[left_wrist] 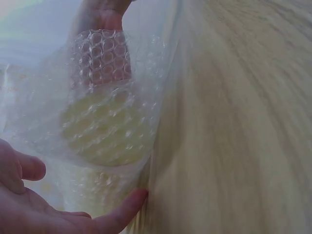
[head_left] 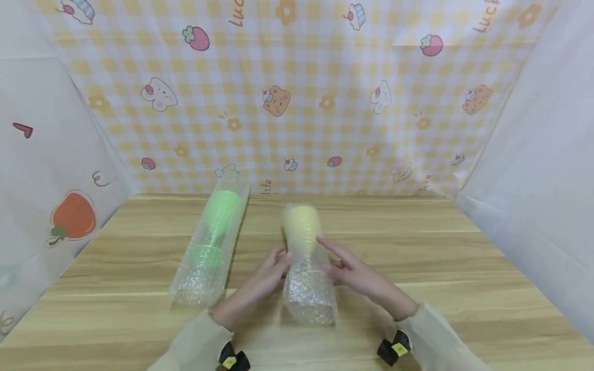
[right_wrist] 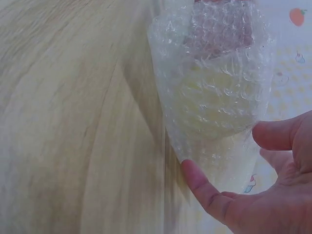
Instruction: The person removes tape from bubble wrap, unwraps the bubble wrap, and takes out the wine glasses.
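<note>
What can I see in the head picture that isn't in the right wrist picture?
Only the head view shows the green bundle and the sleeves.
Only the right wrist view shows the round end of the yellow bundle face-on.
Both show that yellow bundle, the right hand, the wooden table and the patterned cloth.

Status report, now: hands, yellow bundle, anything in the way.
Left hand, right hand on either side of yellow bundle. Bundle lying bubble-wrapped on tabletop. Green bundle apart, to the left, not between hands.
</note>
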A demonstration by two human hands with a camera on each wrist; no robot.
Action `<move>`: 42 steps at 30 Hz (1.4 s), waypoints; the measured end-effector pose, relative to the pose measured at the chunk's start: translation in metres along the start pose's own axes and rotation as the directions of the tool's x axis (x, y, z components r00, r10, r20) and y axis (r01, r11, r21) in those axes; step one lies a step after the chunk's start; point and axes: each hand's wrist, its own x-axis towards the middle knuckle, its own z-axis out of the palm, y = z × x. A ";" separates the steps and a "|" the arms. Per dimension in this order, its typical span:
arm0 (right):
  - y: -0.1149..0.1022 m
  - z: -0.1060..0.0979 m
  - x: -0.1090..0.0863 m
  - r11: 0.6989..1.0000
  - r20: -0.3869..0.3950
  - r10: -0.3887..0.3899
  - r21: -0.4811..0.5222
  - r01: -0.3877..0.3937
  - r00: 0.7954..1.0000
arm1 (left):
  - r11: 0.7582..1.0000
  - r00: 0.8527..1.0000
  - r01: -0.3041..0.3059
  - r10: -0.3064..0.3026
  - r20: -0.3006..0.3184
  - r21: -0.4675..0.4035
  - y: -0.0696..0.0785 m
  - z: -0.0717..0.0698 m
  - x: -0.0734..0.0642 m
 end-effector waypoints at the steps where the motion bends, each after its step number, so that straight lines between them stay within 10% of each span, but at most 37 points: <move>1: 0.002 -0.001 0.000 1.000 0.007 -0.007 0.016 0.007 1.000 | 0.999 1.000 0.005 -0.005 0.009 -0.036 0.000 0.002 0.002; 8: 0.009 -0.002 -0.001 0.992 -0.021 0.053 0.113 -0.051 0.998 | 0.999 1.000 -0.010 0.011 0.008 -0.051 -0.001 0.011 0.007; 16: 0.008 -0.001 0.004 0.983 -0.059 0.137 0.128 -0.128 0.989 | 0.987 0.994 -0.098 0.104 -0.042 0.130 0.001 0.013 0.003; 33: 0.000 0.009 0.001 0.969 -0.042 0.173 0.186 -0.162 0.984 | 0.879 0.969 -0.235 0.247 0.025 0.414 -0.004 0.024 -0.004; 42: 0.002 0.009 0.000 0.965 -0.056 0.210 0.172 -0.197 0.976 | 0.930 0.981 -0.189 0.165 0.102 0.316 0.002 0.018 -0.008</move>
